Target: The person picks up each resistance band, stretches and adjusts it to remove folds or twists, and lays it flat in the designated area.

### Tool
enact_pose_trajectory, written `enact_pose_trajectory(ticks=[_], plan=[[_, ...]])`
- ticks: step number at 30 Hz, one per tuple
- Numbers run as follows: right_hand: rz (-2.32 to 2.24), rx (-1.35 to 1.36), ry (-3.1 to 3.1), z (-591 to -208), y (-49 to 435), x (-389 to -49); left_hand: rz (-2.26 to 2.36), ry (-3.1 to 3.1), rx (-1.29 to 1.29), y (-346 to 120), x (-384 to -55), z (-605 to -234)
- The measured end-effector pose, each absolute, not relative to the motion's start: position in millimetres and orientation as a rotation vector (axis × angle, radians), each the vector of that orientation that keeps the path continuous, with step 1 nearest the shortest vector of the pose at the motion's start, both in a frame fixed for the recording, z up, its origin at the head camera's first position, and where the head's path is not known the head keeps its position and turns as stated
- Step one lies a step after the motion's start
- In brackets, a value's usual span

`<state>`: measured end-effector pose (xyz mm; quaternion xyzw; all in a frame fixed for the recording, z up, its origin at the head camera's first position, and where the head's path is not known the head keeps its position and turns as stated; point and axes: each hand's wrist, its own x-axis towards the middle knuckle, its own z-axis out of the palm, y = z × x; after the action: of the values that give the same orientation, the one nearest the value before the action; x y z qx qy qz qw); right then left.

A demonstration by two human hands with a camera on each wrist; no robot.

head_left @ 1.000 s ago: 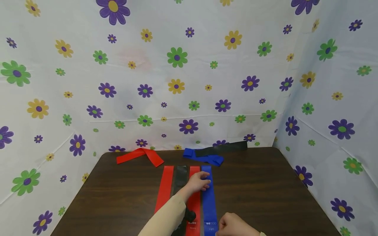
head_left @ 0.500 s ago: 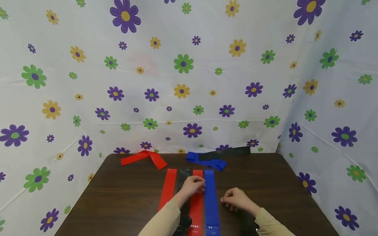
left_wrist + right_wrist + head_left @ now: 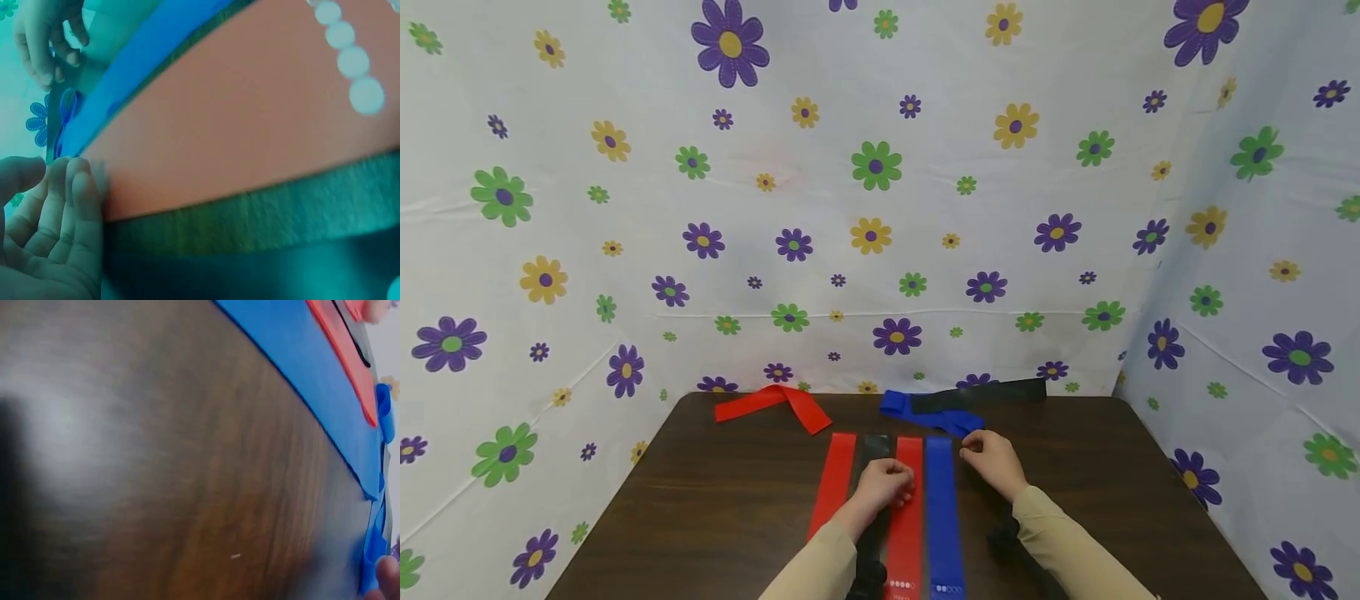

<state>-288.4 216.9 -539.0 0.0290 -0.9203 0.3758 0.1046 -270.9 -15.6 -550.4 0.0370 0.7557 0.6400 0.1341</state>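
Several resistance bands lie flat side by side on the dark table: a red band (image 3: 835,479), a black band (image 3: 876,447), another red band (image 3: 907,525) with white dots, and a blue band (image 3: 944,508). My left hand (image 3: 880,485) hovers over the black and inner red bands with loosely bent fingers; the left wrist view shows its fingers (image 3: 84,194) beside the red band's far end. Holding nothing visible, my right hand (image 3: 996,461) is right of the blue band's far end, its fingertips close to a folded blue band (image 3: 958,421). Only those fingertips (image 3: 389,575) show in the right wrist view.
At the back, a loose black band (image 3: 1007,393) lies across the folded blue one. A twisted red band (image 3: 805,408) lies at the back left. The dark wood table (image 3: 715,500) meets a flower-patterned cloth (image 3: 820,192) behind and at the sides.
My right hand has moved from the blue band's near end forward to the table's back area. My left hand has drawn back left from the blue band. The head view has shifted slightly.
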Motion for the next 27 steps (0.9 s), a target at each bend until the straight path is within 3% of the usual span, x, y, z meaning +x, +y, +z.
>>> enact_pose_trajectory(ticks=[12,27], plan=[[0.976,0.149,-2.745,-544.9,207.1,-327.1,1.899,2.171,0.044,-19.2,-271.3,-562.3],[0.674,0.212,-3.038,-556.4,189.3,-351.2,1.901,2.175,0.050,-17.6,-272.4,-560.6]])
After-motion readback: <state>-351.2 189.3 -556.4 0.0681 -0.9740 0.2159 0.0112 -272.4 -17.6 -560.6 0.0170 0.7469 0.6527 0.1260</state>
